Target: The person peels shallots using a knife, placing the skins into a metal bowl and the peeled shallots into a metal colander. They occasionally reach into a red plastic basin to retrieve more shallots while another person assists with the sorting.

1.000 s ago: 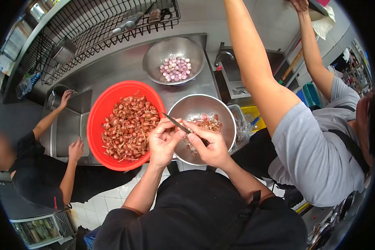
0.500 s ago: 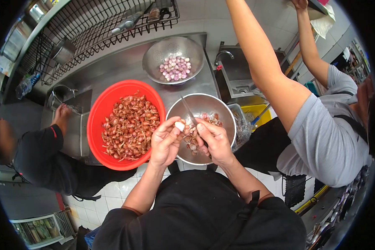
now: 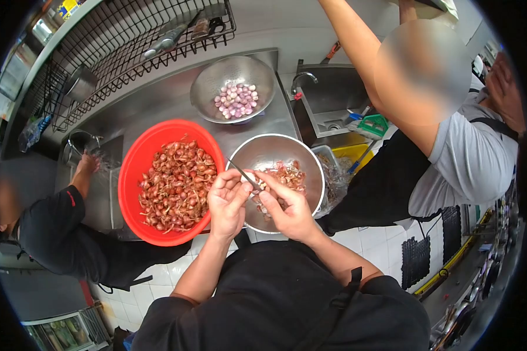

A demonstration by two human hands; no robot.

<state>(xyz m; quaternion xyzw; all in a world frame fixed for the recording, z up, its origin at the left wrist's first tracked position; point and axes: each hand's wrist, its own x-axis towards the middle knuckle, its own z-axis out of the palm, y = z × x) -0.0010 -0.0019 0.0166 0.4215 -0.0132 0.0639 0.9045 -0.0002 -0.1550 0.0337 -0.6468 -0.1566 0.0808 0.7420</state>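
Observation:
Between the fingertips of my left hand [image 3: 227, 202] is a small pale shallot [image 3: 249, 178], partly covered by the fingers. My right hand [image 3: 287, 207] grips a small knife [image 3: 240, 168]; its dark blade lies across the shallot and points up and left. Both hands are close together over the near left part of a steel bowl [image 3: 318, 199] that holds loose reddish skins [image 3: 290, 175]. Left of it stands a red basin [image 3: 126, 193] full of unpeeled shallots [image 3: 178, 181]. Behind, a steel colander [image 3: 202, 96] contains peeled pinkish shallots [image 3: 236, 100].
A wire rack [image 3: 117, 64] hangs above the steel counter [image 3: 152, 105]. One person in black [image 3: 64, 234] stands at a left sink. At right, another person in grey [image 3: 468, 164] reaches an arm past a second sink [image 3: 334, 93]. Beside my bowl are clear containers [image 3: 331, 169].
My right hand and the knife have moved left, so the blade now crosses the shallot. The view has shifted slightly, and the people at right have changed position.

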